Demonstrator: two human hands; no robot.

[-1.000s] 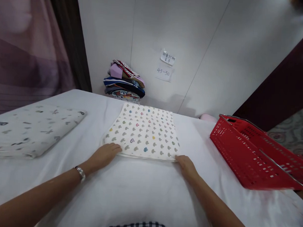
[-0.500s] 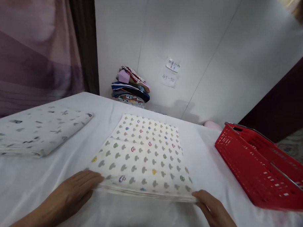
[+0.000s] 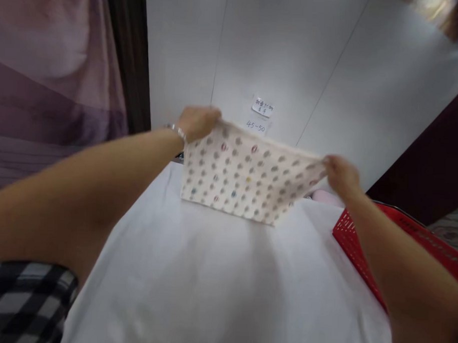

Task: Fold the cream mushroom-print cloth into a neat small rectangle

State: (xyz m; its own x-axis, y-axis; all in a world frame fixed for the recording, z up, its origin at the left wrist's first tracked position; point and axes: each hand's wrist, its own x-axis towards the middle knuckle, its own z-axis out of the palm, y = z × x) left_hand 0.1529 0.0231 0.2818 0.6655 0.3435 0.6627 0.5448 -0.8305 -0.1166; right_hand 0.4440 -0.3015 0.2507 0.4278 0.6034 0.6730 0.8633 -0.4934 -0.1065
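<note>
A cream cloth [image 3: 240,177] printed with small grey and coloured mushrooms hangs stretched between my two hands, over the far part of the table. My left hand [image 3: 199,123], with a bracelet at the wrist, is closed on its upper left corner. At the upper right corner my right hand [image 3: 341,174] grips the cloth, somewhat blurred by motion. The cloth's lower edge hangs just over or on the white sheet; I cannot tell which.
A white sheet [image 3: 195,270] covers the table. On the right stands a red plastic basket [image 3: 356,241], partly behind my right forearm. Paper notes [image 3: 262,107] are stuck on the pale wall [image 3: 285,53]. A pinkish curtain [image 3: 47,85] hangs at the left.
Both hands have lifted the cloth from the table by its near edge and carried it up and away from me. It now hangs where it lay flat before.
</note>
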